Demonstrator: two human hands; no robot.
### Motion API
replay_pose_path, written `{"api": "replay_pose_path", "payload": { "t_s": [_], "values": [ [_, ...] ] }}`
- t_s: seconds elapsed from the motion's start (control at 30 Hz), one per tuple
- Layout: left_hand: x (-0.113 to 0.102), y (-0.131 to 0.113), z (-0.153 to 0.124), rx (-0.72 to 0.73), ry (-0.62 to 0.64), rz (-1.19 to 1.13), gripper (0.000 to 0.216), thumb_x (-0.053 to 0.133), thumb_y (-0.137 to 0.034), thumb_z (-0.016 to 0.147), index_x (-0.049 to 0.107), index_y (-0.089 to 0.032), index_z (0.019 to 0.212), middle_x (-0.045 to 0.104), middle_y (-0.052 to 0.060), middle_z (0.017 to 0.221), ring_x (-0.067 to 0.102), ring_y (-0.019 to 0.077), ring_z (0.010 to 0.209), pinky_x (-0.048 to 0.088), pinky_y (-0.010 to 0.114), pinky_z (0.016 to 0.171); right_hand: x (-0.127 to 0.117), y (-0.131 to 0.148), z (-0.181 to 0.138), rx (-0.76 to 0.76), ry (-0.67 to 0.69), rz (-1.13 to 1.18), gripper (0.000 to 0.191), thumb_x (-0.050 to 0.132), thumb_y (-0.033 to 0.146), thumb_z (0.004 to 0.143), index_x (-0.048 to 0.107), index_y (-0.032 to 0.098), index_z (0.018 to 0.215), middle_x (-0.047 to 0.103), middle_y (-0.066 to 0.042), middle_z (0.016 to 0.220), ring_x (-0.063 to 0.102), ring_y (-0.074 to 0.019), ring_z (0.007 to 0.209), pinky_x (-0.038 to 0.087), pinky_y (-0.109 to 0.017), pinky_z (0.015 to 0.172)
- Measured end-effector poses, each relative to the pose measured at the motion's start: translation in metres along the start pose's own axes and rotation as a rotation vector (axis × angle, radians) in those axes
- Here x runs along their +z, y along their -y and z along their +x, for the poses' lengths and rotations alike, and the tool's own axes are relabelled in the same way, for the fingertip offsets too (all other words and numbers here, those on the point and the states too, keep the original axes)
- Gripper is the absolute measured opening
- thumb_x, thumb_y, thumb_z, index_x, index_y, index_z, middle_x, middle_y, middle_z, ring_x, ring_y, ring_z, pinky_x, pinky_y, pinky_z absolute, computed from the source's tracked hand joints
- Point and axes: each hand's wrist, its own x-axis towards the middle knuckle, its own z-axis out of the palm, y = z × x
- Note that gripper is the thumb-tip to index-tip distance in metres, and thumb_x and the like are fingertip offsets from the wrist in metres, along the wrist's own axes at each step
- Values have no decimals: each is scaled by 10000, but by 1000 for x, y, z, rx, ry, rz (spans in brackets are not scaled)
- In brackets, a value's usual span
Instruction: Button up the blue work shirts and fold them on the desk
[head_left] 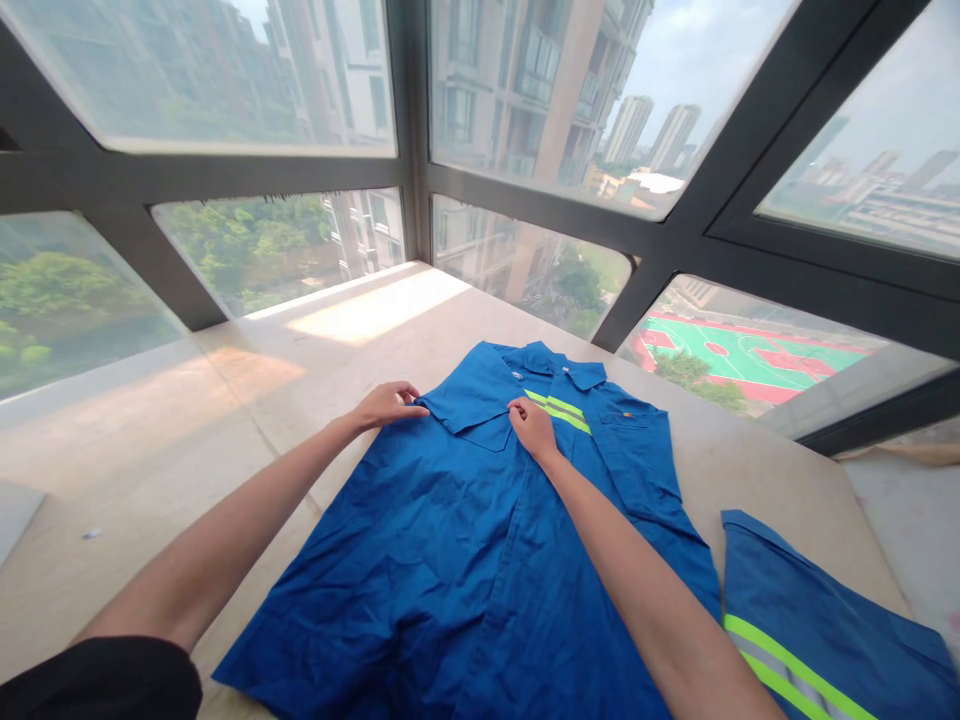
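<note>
A blue work shirt (pixel 450 560) with yellow-green reflective stripes lies spread flat on a pale stone sill, collar toward the windows. My left hand (pixel 386 405) pinches the folded-over edge of the shirt's left sleeve near the shoulder. My right hand (pixel 532 425) pinches the other end of that folded sleeve edge near the chest, just left of the reflective stripe. Both hands have their fingers closed on the fabric.
A second blue garment (pixel 817 630) with a yellow-green and grey stripe lies at the lower right of the sill (pixel 247 420). Large dark-framed windows (pixel 409 170) wrap the corner behind. A grey object (pixel 15 510) sits at the far left edge.
</note>
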Motion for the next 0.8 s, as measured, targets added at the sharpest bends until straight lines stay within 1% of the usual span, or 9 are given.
{"api": "replay_pose_path", "payload": {
  "t_s": [0.03,0.1,0.2,0.3,0.4,0.5,0.6,0.73,0.8],
  "values": [
    [1,0,0,56,-5,61,422,712,-524,656,725,-219,947,720,22,885,653,190,801,495,247,685,0,0,0,-3,3,-5,228,467,267,799,689,236,837,655,-2,699,563,-185,628,425,-270,659],
    [4,1,0,102,-48,174,284,622,-424,749,738,-235,926,729,19,901,657,198,857,492,263,770,-1,-1,0,-8,10,-13,235,459,270,808,688,236,846,650,-3,697,559,-186,629,423,-270,654],
    [9,3,-4,59,-174,264,273,519,-362,821,744,-245,922,741,23,923,662,208,889,483,283,799,-1,-1,0,-20,27,-40,270,436,271,833,695,231,899,650,-11,725,564,-190,653,440,-278,672],
    [15,3,-10,-4,-271,264,276,518,-363,830,739,-234,934,742,33,913,666,221,888,483,290,766,-1,1,-2,-100,63,-116,381,432,246,854,663,224,1156,659,-37,848,577,-200,736,465,-293,733],
    [21,2,-14,-28,-310,243,292,517,-318,825,719,-222,1013,730,31,878,661,214,878,479,285,763,2,5,-6,-226,129,-275,521,471,241,876,529,253,1393,621,-81,1057,573,-216,877,471,-292,781],
    [25,2,-14,13,-319,247,352,490,-268,823,702,-216,1099,713,34,912,650,198,864,478,285,772,4,9,-7,-250,183,-448,453,460,300,938,568,264,1376,574,-102,1101,567,-213,892,471,-277,755],
    [29,1,-14,47,-341,256,341,471,-241,811,738,-218,1021,704,43,956,642,197,878,483,296,794,6,11,-8,-236,186,-553,392,445,333,967,643,256,1297,559,-100,1069,572,-195,865,472,-271,741],
    [32,-2,-14,-75,-428,227,287,503,-255,776,758,-208,900,714,47,929,646,217,881,491,319,787,5,10,-9,-259,140,-586,371,455,328,970,664,252,1268,543,-115,1189,585,-209,980,486,-285,787],
    [32,-6,-13,-138,-428,234,266,511,-261,771,752,-211,874,721,49,932,649,233,901,492,326,770,4,9,-9,-281,130,-581,366,459,316,968,669,248,1259,532,-121,1261,574,-224,1058,488,-298,832]
  ]
}}
